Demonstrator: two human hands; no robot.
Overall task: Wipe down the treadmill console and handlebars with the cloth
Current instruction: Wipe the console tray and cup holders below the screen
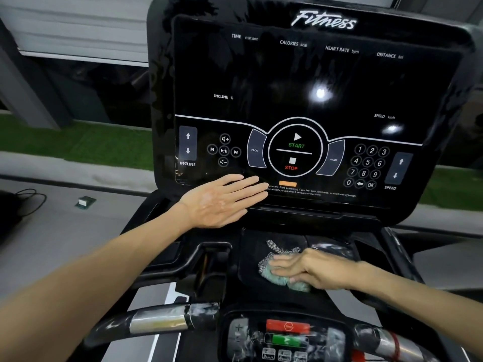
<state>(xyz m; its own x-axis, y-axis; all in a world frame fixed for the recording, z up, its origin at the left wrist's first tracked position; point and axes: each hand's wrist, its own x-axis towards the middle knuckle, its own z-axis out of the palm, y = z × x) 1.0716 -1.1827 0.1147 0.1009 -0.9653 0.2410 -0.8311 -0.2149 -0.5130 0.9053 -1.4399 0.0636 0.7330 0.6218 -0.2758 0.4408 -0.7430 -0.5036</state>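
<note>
Right hand presses cloth under flat fingers; left hand, splayed and empty, braces console; even, overlapping strokes should work best.

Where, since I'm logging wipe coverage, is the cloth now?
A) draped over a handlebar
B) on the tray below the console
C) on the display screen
B: the right hand presses the cloth flat on the dark tray beneath the console.

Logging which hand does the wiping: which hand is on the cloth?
The right hand, pressing the teal cloth flat on the tray below the console. The left hand lies bare and open against the console's lower edge, holding nothing.
</note>
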